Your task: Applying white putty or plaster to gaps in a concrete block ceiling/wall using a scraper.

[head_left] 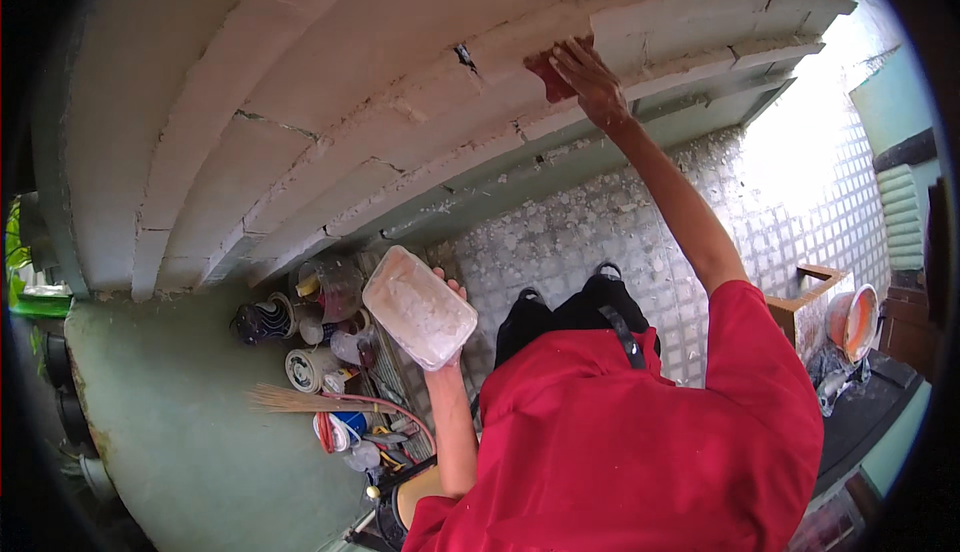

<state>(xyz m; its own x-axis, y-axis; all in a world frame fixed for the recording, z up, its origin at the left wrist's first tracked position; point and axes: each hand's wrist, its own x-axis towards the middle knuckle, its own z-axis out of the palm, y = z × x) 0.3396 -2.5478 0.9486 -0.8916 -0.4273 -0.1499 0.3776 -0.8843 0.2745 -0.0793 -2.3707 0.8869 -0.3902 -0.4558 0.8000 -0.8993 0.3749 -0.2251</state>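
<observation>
My left hand (453, 287) supports a whitish rectangular plastic tub (432, 350) from beneath and along its side, with only some fingertips showing past the rim. Pale, pinkish-white residue coats the inside of the tub. Up at the wall, my right hand (592, 80) presses a dark red flat piece (549, 77) against a ledge of the pale block wall (400, 72); the fingers lie over it, and its exact kind is unclear. Cracks and dark gaps show between the blocks near this hand.
Left of me stand buckets and containers (303, 370), a bundle of thin sticks (300, 399) and a hose. A tiled floor (690, 212) spattered with pale bits lies below. At right, an orange-lined bucket (853, 322) and a wooden box (800, 307) sit by a dark counter (870, 412).
</observation>
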